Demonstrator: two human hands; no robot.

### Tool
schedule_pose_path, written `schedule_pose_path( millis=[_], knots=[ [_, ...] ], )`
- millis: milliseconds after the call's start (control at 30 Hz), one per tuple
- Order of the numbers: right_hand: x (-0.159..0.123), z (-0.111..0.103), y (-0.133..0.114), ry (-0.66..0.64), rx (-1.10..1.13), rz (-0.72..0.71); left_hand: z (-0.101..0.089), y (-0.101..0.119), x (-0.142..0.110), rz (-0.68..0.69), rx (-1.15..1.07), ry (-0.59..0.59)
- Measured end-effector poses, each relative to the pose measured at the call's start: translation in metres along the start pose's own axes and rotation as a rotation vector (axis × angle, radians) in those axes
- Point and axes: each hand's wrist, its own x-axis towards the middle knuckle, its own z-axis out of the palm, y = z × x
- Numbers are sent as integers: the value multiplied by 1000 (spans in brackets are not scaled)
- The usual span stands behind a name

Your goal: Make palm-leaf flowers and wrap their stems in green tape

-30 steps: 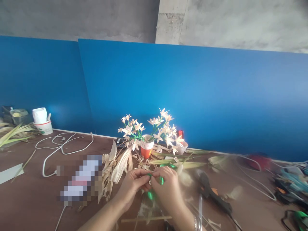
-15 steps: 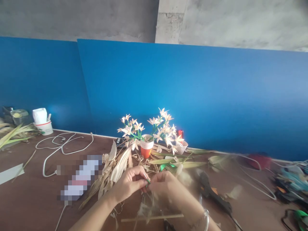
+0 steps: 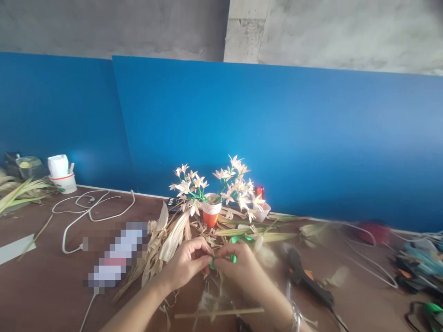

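Note:
My left hand (image 3: 188,263) is closed in a pinch on a thin wire-like stem, its pale end showing by the fingertips. My right hand (image 3: 238,265) meets it, thumb and finger pinched on green tape (image 3: 233,258), a bit of which shows beside the knuckles. More green shows where the fingertips of both hands meet; most of the stem is hidden. Just beyond the hands stands an orange and white paper cup (image 3: 211,216) with husk flowers (image 3: 238,186) on green stems.
Dried corn husks (image 3: 176,237) lie left of the hands and behind them. A black glue gun (image 3: 308,279) rests at the right, a thin stick (image 3: 218,313) in front. White cables (image 3: 74,221) and a blurred-out object (image 3: 117,256) are at the left. A blue partition (image 3: 277,138) borders the table.
My right hand has turned slightly, and green tape now shows beside its knuckles. My left hand stays nearly in place, still pinching the stem.

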Motion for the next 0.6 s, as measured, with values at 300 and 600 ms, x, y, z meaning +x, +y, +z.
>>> schedule_pose_path(
  millis=[300, 600],
  knots=[
    [0, 5, 0, 251, -211, -200, 15, -21, 4, 85, -33, 342],
    [-6, 22, 7, 537, -580, -566, 33, -30, 1, 31, 30, 475]
  ],
)
